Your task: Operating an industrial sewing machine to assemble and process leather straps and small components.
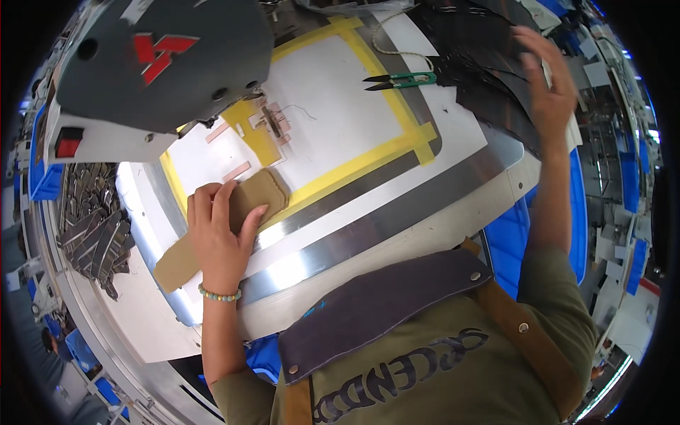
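My left hand [219, 241] grips a stack of tan fabric pieces [258, 195] on the lower left of a white template sheet [333, 106] bordered with yellow tape; another tan end [173, 270] sticks out beneath my wrist. Pink rectangles and a yellow shape lie on the sheet, partly under the dark grey machine head [163, 49] at upper left. At the upper right my right hand [552, 95] is over glossy black material [489, 71], fingers bent but apart, seemingly holding nothing. Green thread snips [400, 81] with a cord lie just left of that material.
A heap of dark strips [92, 241] lies left of the metal-edged plate [460, 177]. Blue bins [503, 241] sit below its right side, with another bin [44, 184] at far left. A crowded workshop with benches surrounds the station.
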### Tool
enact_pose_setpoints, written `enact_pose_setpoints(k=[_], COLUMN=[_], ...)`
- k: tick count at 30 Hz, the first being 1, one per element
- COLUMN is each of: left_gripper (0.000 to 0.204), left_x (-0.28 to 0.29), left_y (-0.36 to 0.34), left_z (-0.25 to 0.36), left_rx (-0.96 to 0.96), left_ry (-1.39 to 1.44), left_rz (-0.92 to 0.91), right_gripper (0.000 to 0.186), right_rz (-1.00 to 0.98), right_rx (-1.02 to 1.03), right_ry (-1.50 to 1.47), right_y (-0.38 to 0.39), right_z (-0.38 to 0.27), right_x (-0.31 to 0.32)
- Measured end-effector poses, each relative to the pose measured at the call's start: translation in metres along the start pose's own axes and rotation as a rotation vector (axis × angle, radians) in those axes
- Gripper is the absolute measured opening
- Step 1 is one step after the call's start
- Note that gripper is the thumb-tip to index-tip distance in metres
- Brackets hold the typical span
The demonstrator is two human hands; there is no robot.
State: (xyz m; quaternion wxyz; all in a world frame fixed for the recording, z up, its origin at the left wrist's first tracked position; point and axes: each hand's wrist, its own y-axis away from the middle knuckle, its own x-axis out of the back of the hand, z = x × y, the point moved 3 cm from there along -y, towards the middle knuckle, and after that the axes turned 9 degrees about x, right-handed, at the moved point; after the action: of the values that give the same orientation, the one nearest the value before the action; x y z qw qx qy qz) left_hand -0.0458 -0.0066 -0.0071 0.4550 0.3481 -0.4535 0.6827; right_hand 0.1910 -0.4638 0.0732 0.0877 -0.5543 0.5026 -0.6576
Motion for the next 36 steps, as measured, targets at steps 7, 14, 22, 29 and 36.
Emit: enact_pose_setpoints(k=[7, 14, 22, 29, 36], left_gripper=[0.049, 0.042, 0.032, 0.027, 0.022], left_x=[-0.004, -0.004, 0.0, -0.002, 0.012], left_y=[0.003, 0.005, 0.001, 0.003, -0.004], left_z=[0.01, 0.005, 0.009, 0.007, -0.002], left_rx=[-0.06, -0.055, -0.104, -0.12, -0.024], left_ry=[0.066, 0.136, 0.174, 0.23, 0.31], left_rz=[0.018, 0.053, 0.135, 0.13, -0.006], right_gripper=[0.034, 0.044, 0.046, 0.021, 0.023], right_rz=[-0.455, -0.617, -0.428, -0.429, -0.449], right_rx=[0.503, 0.401, 0.342, 0.321, 0.339], right_ry=[-0.68, -0.595, -0.656, -0.712, -0.842], right_y=[-0.033, -0.006, -0.005, -0.006, -0.012], right_z=[-0.196, -0.233, -0.226, -0.227, -0.226], right_x=[-0.154, -0.192, -0.194, -0.192, -0.189])
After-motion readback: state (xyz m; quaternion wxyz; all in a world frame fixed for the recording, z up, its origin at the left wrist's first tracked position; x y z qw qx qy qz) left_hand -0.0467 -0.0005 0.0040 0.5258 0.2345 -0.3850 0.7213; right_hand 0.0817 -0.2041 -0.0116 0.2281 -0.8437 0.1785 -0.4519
